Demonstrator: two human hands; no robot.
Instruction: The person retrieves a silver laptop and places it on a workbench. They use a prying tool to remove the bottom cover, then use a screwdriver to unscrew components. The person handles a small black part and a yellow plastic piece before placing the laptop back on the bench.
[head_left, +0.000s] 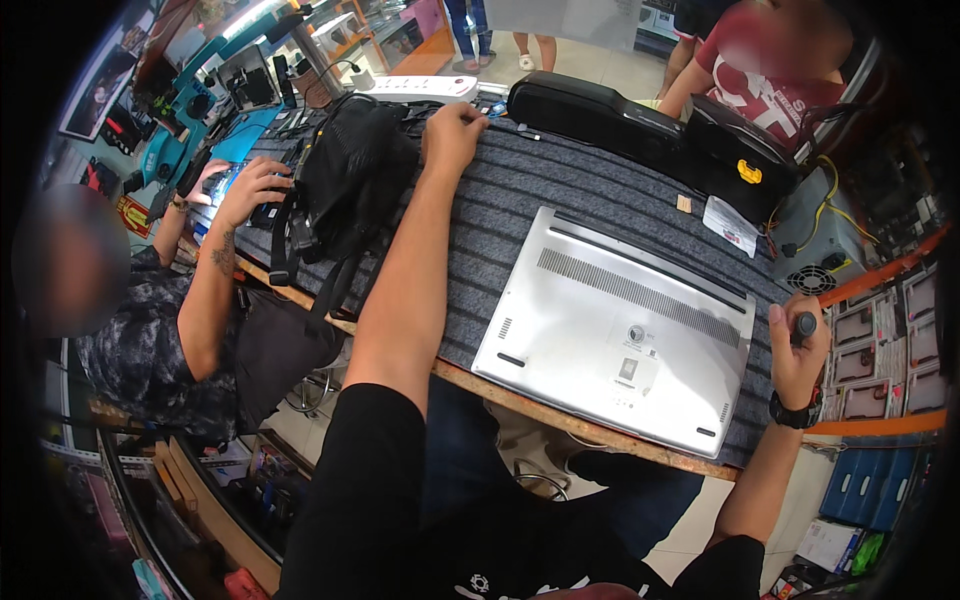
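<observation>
A silver laptop (625, 335) lies upside down on the bench mat, its vented underside facing up. Beyond its right edge, my right hand (800, 350) is closed round a black, round-ended handle, which looks like a screwdriver (804, 324); its shaft is hidden. My left arm reaches across to the far side of the mat. There my left hand (452, 138) has its fingers drawn together beside a black bag (360, 160), close to a white power strip (420, 88). Whatever those fingertips hold is too small to make out.
A long black case (600, 110) lines the far edge, with a black box (740, 150) beside it. Scraps of paper (732, 226) and a grey power supply unit (815, 235) lie at the right. A co-worker's hands (255, 190) work at the left; another person stands opposite.
</observation>
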